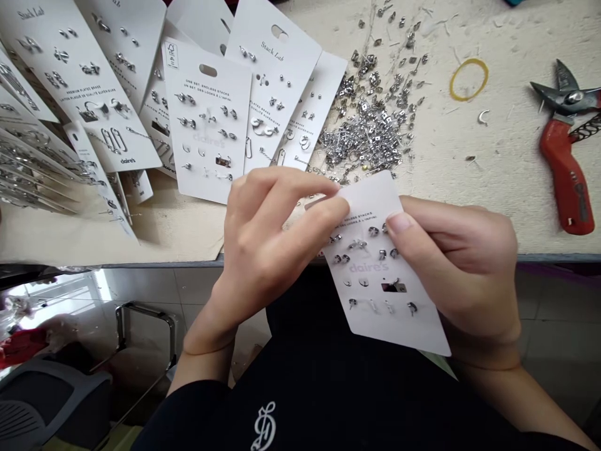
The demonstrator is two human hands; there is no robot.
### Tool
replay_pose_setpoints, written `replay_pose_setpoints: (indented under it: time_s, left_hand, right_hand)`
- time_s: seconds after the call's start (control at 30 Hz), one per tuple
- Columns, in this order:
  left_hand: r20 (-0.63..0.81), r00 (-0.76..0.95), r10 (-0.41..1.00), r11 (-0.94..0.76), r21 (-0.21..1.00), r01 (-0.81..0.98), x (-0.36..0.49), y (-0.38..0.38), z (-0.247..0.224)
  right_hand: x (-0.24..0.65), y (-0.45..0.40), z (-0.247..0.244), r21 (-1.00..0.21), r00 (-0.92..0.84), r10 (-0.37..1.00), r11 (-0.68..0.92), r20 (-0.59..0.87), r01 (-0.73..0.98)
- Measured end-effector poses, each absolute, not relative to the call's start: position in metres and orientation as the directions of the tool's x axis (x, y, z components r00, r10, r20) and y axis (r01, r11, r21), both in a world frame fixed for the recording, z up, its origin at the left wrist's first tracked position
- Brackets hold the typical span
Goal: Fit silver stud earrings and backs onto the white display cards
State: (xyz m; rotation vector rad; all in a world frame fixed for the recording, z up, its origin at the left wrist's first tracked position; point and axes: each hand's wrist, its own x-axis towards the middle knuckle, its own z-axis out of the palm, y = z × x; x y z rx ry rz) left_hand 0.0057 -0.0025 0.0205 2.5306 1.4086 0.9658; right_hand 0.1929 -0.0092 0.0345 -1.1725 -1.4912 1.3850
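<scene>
A white earring card (375,326) is tilted in front of me above the table's front edge, its back face toward me, with metal earring backs and posts showing through. My right hand (462,263) is closed on its right edge, the thumb pressed on the face near the upper earring backs. My left hand (272,244) is closed at the card's upper left corner, thumb and index finger close together over it. Whether a small part sits between those fingertips is hidden. Just beyond them lies a heap of small metal earring backs (370,134).
Several filled earring cards (209,169) overlap at the left and middle, with a fanned stack (28,163) at the far left. A yellow rubber band (451,84) and red-handled cutters (566,175) lie on the right. Below the table at left is a grey chair (51,401).
</scene>
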Motion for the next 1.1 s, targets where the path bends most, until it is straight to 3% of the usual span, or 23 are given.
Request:
replay_pose_setpoints:
  time_s: [0.17,0.37,0.53,0.73,1.1]
  left_hand:
    - [0.463,0.496,0.734,-0.628,0.185,0.756,0.005,0.005,0.029]
    - [0.440,0.660,0.609,-0.748,0.039,0.663,-0.001,0.021,0.033]
    - [0.280,0.663,0.694,-0.719,0.228,0.656,0.001,0.033,0.038]
    - [0.223,0.762,0.607,-0.791,0.088,0.605,0.005,0.045,0.044]
    - [0.023,0.765,0.643,-0.725,0.339,0.599,0.003,0.059,0.043]
  right_hand:
    - [0.189,-0.009,0.041,-0.966,-0.250,0.965,-0.009,-0.075,0.257]
    - [0.190,-0.005,0.039,-0.959,-0.270,0.958,-0.014,-0.094,0.283]
    - [0.191,0.000,0.041,-0.958,-0.286,0.951,-0.031,-0.116,0.284]
    - [0.192,0.006,0.042,-0.973,-0.349,0.924,-0.081,-0.155,0.217]
    - [0.193,0.011,0.038,-0.966,-0.398,0.880,-0.224,-0.258,0.131]
